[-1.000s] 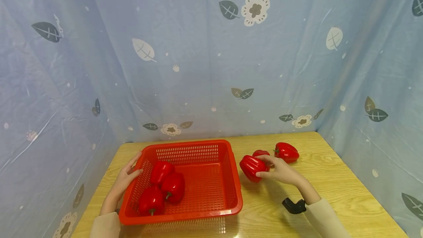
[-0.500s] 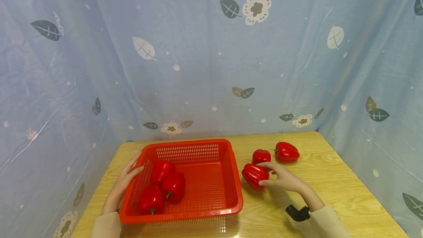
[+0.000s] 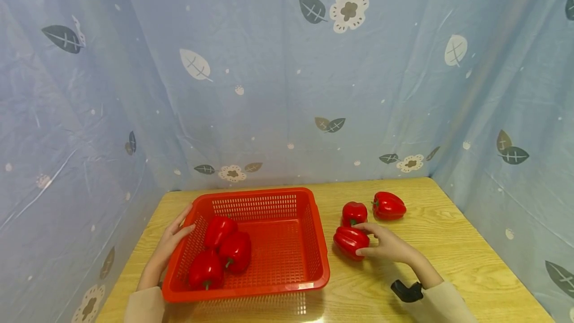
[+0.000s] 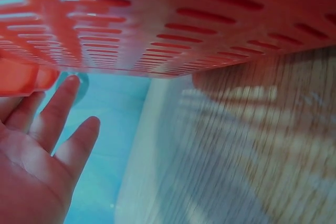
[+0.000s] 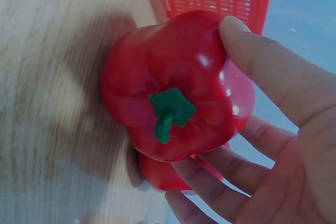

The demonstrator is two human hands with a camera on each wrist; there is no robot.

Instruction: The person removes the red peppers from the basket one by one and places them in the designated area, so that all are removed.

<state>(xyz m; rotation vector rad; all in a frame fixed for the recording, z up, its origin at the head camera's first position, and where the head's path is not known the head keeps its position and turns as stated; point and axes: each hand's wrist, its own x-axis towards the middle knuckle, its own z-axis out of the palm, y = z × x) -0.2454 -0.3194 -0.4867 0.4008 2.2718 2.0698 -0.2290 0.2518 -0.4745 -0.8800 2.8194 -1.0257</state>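
Observation:
My right hand (image 3: pixel 387 245) holds a red bell pepper (image 3: pixel 351 242) at the table's surface, to the right of the red plastic basket (image 3: pixel 317 243). In the right wrist view, the thumb lies on the top of this pepper (image 5: pixel 173 66) and the fingers curve along its side; its green stem faces the camera. My left hand (image 3: pixel 168 243) rests at the basket's left rim with its fingers extended. In the left wrist view, that hand (image 4: pixel 37 166) is beside the slotted basket wall (image 4: pixel 157 30). Several red bell peppers (image 3: pixel 206 269) lie in the basket's left part.
Just behind the held pepper sits another red bell pepper (image 3: pixel 354 213). Farther back and right lies one more bell pepper (image 3: pixel 389 206). The wooden table (image 3: pixel 453 243) is bordered by a blue patterned curtain (image 3: pixel 269 88).
My right hand has lowered the bell pepper and drawn it slightly nearer to me and to the right. The pepper behind it now shows more fully. The left hand has stayed at the basket.

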